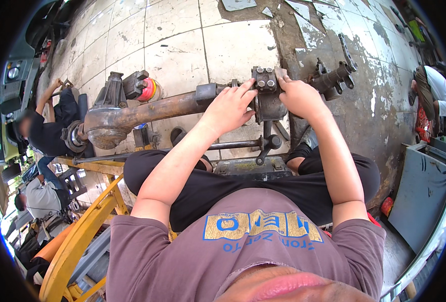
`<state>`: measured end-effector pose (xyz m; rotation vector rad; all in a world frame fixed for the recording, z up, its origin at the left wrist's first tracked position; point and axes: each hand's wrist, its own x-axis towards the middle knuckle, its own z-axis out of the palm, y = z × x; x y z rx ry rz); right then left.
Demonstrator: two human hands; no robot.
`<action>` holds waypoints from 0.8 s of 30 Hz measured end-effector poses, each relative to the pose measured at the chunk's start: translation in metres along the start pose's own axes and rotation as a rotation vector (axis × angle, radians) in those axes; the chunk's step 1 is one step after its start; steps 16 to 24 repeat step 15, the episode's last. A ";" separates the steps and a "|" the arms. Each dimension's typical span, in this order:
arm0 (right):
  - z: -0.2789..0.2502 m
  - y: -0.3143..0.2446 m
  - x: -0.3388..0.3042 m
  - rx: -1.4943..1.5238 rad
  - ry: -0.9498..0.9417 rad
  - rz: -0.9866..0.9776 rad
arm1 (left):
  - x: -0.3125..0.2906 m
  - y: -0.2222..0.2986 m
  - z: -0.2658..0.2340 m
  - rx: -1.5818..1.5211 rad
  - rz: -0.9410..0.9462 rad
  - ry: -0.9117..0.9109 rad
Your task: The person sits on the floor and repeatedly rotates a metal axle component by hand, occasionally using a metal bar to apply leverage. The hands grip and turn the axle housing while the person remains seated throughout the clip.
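Note:
A long rusty axle housing (165, 105) with a bulging differential case (107, 128) lies across in front of me. Toward its right end sits a dark metal block (264, 80) topped by several bolt heads. My left hand (233, 104) rests over the axle with fingers stretched out, the fingertips at the block's left side. My right hand (299, 95) is at the block's right side, its fingers drawn together. A small flat brownish piece (281, 73) shows by the right fingertips; whether they grip it is hard to tell. Below the block, a rod with a joint end (272, 142) runs leftward.
A yellow metal frame (89, 226) stands at lower left. Behind the axle is a red-and-yellow roll (151, 89). A grey metal cabinet (418, 196) is on the right. Two people (51, 126) are at left, another person (437, 93) at far right. Broken tile (303, 30) litters the floor ahead.

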<state>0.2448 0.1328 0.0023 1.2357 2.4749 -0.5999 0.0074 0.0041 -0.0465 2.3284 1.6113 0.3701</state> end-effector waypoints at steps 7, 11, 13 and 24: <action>0.010 0.000 -0.001 -0.004 0.082 0.014 | 0.000 -0.001 0.001 -0.013 0.011 0.009; -0.016 -0.005 -0.003 -0.026 -0.090 0.031 | -0.001 0.000 -0.002 -0.018 -0.013 -0.018; 0.005 0.007 0.003 0.006 0.005 0.007 | 0.000 0.001 -0.002 -0.024 -0.013 -0.019; 0.004 0.010 0.005 -0.016 -0.009 0.002 | 0.000 0.000 -0.001 -0.025 -0.018 -0.032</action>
